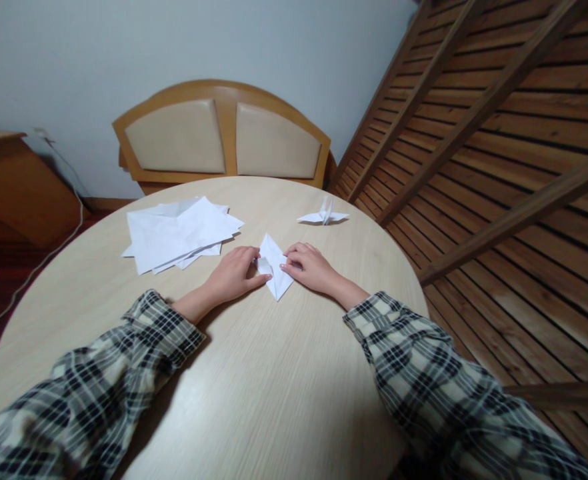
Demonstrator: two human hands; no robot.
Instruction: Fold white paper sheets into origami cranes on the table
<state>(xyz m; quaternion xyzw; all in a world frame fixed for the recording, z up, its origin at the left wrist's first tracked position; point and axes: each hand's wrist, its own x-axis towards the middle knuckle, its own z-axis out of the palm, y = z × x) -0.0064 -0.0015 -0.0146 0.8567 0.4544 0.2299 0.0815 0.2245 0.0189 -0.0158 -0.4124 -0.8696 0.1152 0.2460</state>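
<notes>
Both forearms (124, 360) angle inward over the counter (264, 387); the left hand (234, 272) has its grip clamped on the folded paper's (276, 285) left side, the right hand (311, 267) pinches its right corner, nearer the counter's right edge than its left.

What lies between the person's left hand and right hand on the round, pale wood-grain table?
In the head view, a folded, diamond-shaped white paper lies there, touched by both the left hand and the right hand.

Loose plaid fabric sleeves (424, 367) in black, grey and cream, one at left and one at right, end in broad cuffs (167, 327) near the bare hands (231, 272).
</notes>
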